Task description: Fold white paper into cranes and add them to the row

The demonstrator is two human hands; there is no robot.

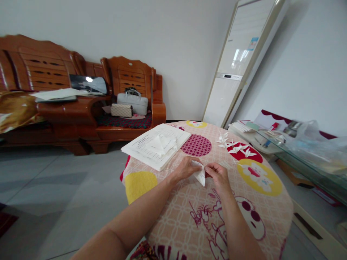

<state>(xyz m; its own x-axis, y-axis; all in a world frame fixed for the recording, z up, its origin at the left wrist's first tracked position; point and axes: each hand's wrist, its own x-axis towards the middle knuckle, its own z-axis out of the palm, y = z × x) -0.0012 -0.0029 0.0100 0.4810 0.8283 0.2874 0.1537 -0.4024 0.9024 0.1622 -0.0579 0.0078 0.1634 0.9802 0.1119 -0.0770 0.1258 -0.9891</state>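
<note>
Between my two hands is a small piece of folded white paper, its pointed end aimed down toward me, just above the patterned tablecloth. My left hand pinches its upper left side. On the right edge, the fingertips of my right hand are closed on the same paper. Beyond my left hand lies a stack of printed sheets, with smaller cut or folded white papers on top. Several folded paper cranes sit in a group past my right hand.
A round table with a pink patterned cloth is in front of me. To the right stands a glass shelf with plastic bags and papers. Wooden chairs holding bags are at the back left, and a tall white air conditioner stands behind.
</note>
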